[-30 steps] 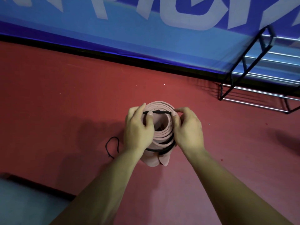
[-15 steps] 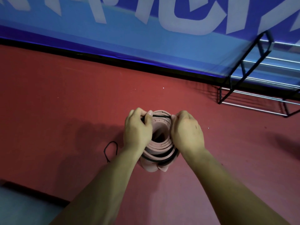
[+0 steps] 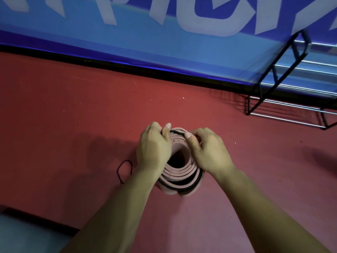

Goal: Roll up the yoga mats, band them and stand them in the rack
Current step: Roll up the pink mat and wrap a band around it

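A red floor [image 3: 73, 125] is being covered only in part by the things in view, and a pink rolled mat [image 3: 179, 177] is being stood on end on it, its spiral end facing up. Beyond the mat, the room is being closed off by a blue banner [image 3: 164, 42] with a black strip along its foot. Beyond the mat and to its right, a rack [image 3: 280, 57] of black frame and bright metal bars is being kept against the banner, well apart from the mat. To the left of the mat, a loose black band [image 3: 118, 171] is lying on the floor. Nearer than the mat and to its left, a grey patch [image 3: 27, 234] of floor is being shown at the corner.

A black band [image 3: 177, 132] is being stretched across the far rim of the mat. It is being pinched at one end by the left hand [image 3: 153, 148], thumb against curled fingers, and at the other end by the right hand [image 3: 207, 150] in the same way. A second black band [image 3: 184, 189] is being worn lower round the roll.

Large pale letters are being cut off by the top edge of the banner; no word can be read.
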